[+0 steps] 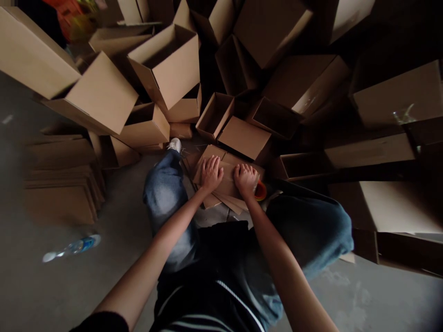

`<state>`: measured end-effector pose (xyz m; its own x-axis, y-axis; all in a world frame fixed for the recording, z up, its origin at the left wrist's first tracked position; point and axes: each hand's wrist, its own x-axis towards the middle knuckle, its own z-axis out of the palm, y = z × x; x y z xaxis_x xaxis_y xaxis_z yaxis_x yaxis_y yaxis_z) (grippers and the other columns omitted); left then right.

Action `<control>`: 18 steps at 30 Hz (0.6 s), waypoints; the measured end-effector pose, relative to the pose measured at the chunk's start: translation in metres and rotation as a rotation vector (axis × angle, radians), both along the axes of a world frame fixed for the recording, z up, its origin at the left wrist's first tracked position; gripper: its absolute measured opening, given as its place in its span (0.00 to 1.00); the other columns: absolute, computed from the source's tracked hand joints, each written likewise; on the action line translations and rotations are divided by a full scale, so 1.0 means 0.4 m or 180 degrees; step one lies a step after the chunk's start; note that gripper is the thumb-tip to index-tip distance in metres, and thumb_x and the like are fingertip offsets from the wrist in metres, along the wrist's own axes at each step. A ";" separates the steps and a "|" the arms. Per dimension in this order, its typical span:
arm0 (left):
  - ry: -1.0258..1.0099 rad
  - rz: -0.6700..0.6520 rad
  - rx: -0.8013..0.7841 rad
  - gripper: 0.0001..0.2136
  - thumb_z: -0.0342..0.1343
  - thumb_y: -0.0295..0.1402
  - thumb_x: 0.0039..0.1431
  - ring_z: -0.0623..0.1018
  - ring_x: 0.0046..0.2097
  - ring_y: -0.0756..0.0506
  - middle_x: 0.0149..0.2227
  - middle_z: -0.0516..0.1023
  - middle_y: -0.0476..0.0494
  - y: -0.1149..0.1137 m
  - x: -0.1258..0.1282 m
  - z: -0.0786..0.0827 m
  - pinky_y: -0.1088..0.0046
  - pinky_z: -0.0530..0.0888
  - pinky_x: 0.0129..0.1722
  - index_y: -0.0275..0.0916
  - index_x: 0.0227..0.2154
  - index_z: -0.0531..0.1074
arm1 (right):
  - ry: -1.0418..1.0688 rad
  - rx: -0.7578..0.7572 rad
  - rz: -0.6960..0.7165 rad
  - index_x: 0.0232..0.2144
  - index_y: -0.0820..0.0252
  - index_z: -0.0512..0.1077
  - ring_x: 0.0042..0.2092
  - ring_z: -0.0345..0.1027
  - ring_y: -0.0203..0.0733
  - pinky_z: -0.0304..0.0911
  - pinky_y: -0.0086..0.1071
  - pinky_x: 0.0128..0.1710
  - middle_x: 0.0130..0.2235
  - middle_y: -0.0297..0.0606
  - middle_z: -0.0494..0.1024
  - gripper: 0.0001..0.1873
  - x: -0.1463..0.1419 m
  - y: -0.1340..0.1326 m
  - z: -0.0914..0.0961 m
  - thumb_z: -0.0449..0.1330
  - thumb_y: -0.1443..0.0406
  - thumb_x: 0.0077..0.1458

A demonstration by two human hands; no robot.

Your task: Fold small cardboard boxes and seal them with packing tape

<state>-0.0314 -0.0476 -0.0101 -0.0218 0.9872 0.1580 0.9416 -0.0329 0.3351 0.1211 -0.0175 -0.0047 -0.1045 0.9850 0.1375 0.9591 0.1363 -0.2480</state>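
Between my legs lies a small pile of flattened cardboard [228, 171], its sheets overlapping at different angles. My left hand [212, 175] rests on the left part of the top sheet, fingers stretched out and apart. On the right part of the same sheet is my right hand [246, 179], palm down with its fingers a little bent; nothing shows in its grasp. An orange-rimmed tape roll [260, 190] sits just beside my right wrist, partly hidden by it. Touching the far side of the pile is a small cardboard box [244, 137].
Cardboard boxes, several of them open like this tall one [176, 67], crowd the far side and the right. A stack of flat cardboard [60, 203] stands on the floor to the left. Near it lies a plastic bottle [74, 247]. An orange item [71, 20] shows at upper left.
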 end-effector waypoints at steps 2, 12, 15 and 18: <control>0.0034 0.0026 0.0055 0.21 0.46 0.34 0.70 0.61 0.69 0.40 0.65 0.68 0.36 0.000 -0.001 0.005 0.57 0.50 0.70 0.34 0.62 0.66 | 0.0017 -0.0010 0.0038 0.38 0.64 0.77 0.46 0.69 0.48 0.51 0.38 0.49 0.42 0.47 0.81 0.22 0.000 -0.008 0.006 0.43 0.62 0.70; 0.0080 0.0188 -0.0027 0.13 0.48 0.32 0.71 0.78 0.45 0.41 0.37 0.80 0.36 0.013 -0.025 0.055 0.67 0.67 0.46 0.37 0.33 0.75 | -0.0114 -0.0922 -0.0300 0.37 0.69 0.81 0.41 0.77 0.55 0.63 0.39 0.39 0.39 0.59 0.82 0.30 -0.021 -0.015 0.050 0.44 0.56 0.70; 0.0036 0.0211 -0.0049 0.12 0.50 0.32 0.70 0.79 0.43 0.42 0.36 0.81 0.36 0.005 -0.028 0.061 0.70 0.66 0.43 0.36 0.32 0.76 | -0.0174 -0.1131 -0.0198 0.41 0.68 0.82 0.44 0.77 0.56 0.65 0.39 0.41 0.42 0.58 0.82 0.28 -0.024 -0.011 0.070 0.45 0.57 0.69; -0.0057 0.0401 -0.0284 0.15 0.50 0.33 0.70 0.80 0.39 0.43 0.33 0.81 0.36 0.008 -0.034 0.066 0.71 0.66 0.38 0.37 0.30 0.77 | -0.0168 -0.1396 0.0025 0.45 0.64 0.81 0.48 0.77 0.53 0.66 0.37 0.45 0.46 0.54 0.82 0.25 -0.026 -0.009 0.077 0.47 0.58 0.68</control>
<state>-0.0449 -0.0444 0.0161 -0.1485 0.9866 0.0682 0.9302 0.1160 0.3482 0.1108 -0.0212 0.0263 -0.1079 0.9481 -0.2992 0.9714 0.0365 -0.2347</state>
